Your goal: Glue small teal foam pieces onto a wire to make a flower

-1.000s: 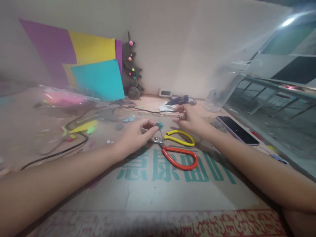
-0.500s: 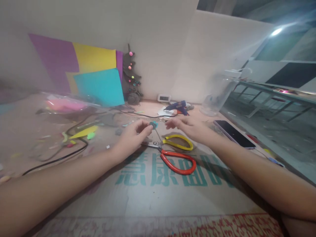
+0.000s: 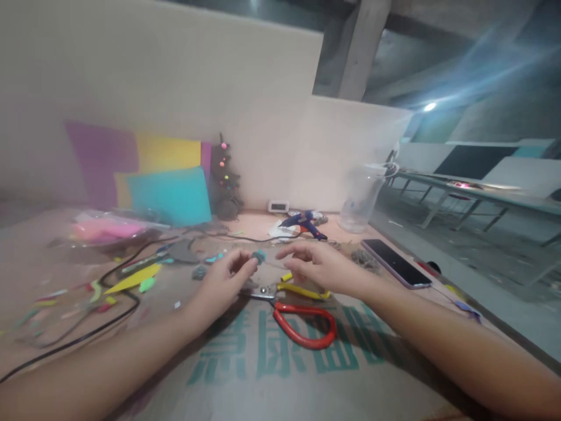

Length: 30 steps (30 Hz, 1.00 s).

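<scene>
Above the middle of the desk (image 3: 245,226), the left hand's (image 3: 222,282) thumb and finger pinch the teal piece (image 3: 260,256), apparently by one edge to leave the rest exposed. The right hand's (image 3: 323,268) fingers stand apart, seemingly empty. Near the back edge, the glue gun (image 3: 304,220) lies over paper (image 3: 277,229), likely against drips.

The teal bit (image 3: 260,256) in your left hand (image 3: 228,276), just past the scissors (image 3: 281,307), is too small to make out. Your right hand (image 3: 318,266) hides some of their yellow handle (image 3: 302,290).

Teal piece (image 3: 259,256) in left hand (image 3: 229,277)
</scene>
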Motion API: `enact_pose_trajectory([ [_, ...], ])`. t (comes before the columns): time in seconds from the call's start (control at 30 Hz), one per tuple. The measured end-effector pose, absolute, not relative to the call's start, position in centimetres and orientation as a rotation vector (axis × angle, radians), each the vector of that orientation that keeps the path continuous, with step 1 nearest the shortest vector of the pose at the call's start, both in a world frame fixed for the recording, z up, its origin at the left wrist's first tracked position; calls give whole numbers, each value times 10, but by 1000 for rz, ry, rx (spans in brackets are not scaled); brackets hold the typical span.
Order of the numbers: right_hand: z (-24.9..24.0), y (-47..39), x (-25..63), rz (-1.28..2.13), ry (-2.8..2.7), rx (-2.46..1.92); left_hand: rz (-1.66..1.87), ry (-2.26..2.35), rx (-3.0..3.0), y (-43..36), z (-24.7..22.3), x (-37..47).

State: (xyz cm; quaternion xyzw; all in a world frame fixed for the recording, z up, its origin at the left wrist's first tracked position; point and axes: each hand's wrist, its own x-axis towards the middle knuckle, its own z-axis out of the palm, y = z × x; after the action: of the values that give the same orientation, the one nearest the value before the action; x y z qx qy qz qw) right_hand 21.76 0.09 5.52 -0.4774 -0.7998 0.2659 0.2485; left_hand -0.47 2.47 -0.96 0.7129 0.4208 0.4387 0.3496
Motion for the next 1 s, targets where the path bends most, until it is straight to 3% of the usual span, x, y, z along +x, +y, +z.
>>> enact_pose_trajectory([
  [0.13, 57, 9, 229, 243, -2160, -1193, 1105, 1093, 1841, 29, -14, -4],
  [0.43, 56, -8, 219, 145, -2234, -1252, 1065, 1064, 1881, 41, -32, -7],
  [0.7, 43, -3, 221, -32, -2293, -934, 1022, 1068, 1900, 39, -31, -7],
  [1.0, 36, -3, 217, 26, -2313, -985, 1015, 1087, 1915, 36, -26, -6],
])
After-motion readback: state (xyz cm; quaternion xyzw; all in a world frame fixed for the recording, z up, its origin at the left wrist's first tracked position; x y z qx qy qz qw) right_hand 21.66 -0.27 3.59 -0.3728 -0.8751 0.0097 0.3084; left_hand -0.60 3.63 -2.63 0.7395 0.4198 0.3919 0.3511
